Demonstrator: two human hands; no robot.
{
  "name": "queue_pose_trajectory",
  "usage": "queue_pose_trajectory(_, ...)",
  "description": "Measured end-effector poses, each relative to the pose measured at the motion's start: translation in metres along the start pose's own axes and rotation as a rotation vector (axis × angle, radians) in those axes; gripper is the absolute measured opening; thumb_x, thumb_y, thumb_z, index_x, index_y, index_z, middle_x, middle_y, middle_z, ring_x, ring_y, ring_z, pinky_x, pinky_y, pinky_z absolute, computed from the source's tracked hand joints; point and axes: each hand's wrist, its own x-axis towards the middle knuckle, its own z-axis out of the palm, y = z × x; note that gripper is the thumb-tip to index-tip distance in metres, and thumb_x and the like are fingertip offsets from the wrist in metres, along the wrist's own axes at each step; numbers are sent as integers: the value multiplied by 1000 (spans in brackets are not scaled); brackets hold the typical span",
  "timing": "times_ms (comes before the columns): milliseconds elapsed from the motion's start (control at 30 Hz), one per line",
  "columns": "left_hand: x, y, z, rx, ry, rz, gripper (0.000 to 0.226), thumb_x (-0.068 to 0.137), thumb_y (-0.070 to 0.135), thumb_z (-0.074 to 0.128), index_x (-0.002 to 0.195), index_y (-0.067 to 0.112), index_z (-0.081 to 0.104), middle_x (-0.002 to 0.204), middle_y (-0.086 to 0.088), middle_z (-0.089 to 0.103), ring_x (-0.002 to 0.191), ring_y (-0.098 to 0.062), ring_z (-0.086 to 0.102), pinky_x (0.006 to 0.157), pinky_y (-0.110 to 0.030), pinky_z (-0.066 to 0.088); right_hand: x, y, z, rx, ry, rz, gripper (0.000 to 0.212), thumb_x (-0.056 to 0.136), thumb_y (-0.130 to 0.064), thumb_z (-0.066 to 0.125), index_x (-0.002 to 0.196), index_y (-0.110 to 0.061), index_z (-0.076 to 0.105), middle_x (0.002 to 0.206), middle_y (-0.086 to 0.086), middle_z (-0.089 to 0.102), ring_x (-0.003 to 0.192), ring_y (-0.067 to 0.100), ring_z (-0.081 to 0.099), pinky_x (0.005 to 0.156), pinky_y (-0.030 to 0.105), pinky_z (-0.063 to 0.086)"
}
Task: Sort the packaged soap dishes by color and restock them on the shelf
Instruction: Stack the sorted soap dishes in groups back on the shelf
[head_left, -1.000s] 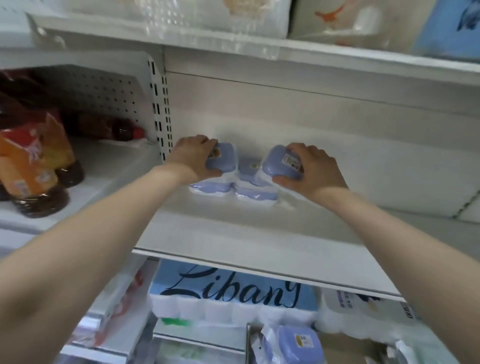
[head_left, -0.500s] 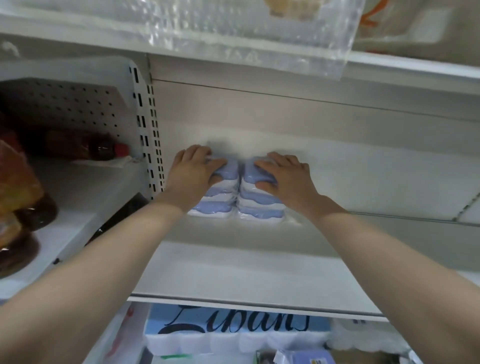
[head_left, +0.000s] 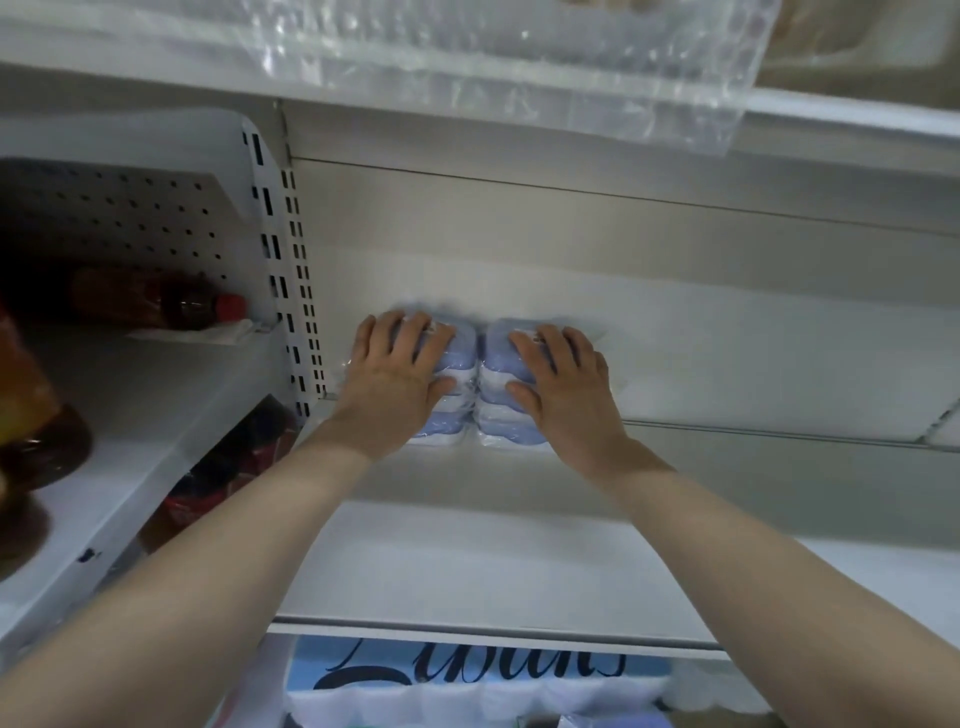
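Two stacks of packaged soap dishes sit side by side, touching, at the back of the white shelf (head_left: 467, 561), pushed up against the rear panel. Left stack (head_left: 451, 410) and right stack (head_left: 498, 410) are both pale blue-lilac plastic with white layers between, rounded corners, wrapped in clear crinkly film; how many are in each pile is hard to count since the hands cover most of the tops and fronts. Left hand (head_left: 397, 371) lies flat over the left stack, fingers (head_left: 415, 332) spread and mostly straight, pressing on it, thumb along the inner side, not clenched around anything. Right hand (head_left: 558, 371) mirrors it on the right stack, straight fingers laid over the top, thumb on the front near the seam between piles. A small label shows under each hand but is unreadable. Both bare forearms run out of frame at the bottom corners. Above, a clear bubbly plastic bag (head_left: 519, 62) hangs over the upper shelf edge, contents blurred and cut off. Left bay, behind a slotted white metal upright (head_left: 291, 291) and perforated back panel, holds a dark bottle with a red cap (head_left: 161, 304) lying on its side and blurred orange-labelled bottles (head_left: 31, 405) cut off at the frame edge. Below the shelf lip, a blue and white soft pack with black script lettering (head_left: 467, 680), only partly seen, word not legible.
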Motion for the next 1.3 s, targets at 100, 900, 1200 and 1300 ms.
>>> queue_pose_trajectory(100,-1,2,-4,2,4,-1,55,94,51,42,138,17,44,136,-14,47,126,-43,40,110,-57,27,0,1,-5,11,-38,-9,51,93,-49,45,137,-25,43,132,9,52,118,38,49,83,46,46)
queue_pose_trajectory(900,-191,240,-116,-197,39,-163,51,95,39,47,133,5,50,127,-19,54,117,-39,49,103,-48,38,-264,92,-134,220,-133,-131,56,99,-43,41,146,-12,39,143,22,45,122,43,48,99,51,39)
queue_pose_trajectory(1200,-390,371,-76,-347,-301,-389,47,89,38,51,124,8,57,120,-16,57,108,-36,54,88,-43,50,-465,80,-102,428,-437,-260,52,94,-22,55,143,-8,44,138,20,49,127,39,48,100,51,44)
queue_pose_trajectory(1300,-445,409,-68,-428,-502,-460,41,83,29,71,118,13,61,117,-10,59,101,-35,59,75,-43,57,-505,57,-89,526,-650,-187,61,91,-22,66,145,-8,43,142,21,48,125,41,51,94,49,49)
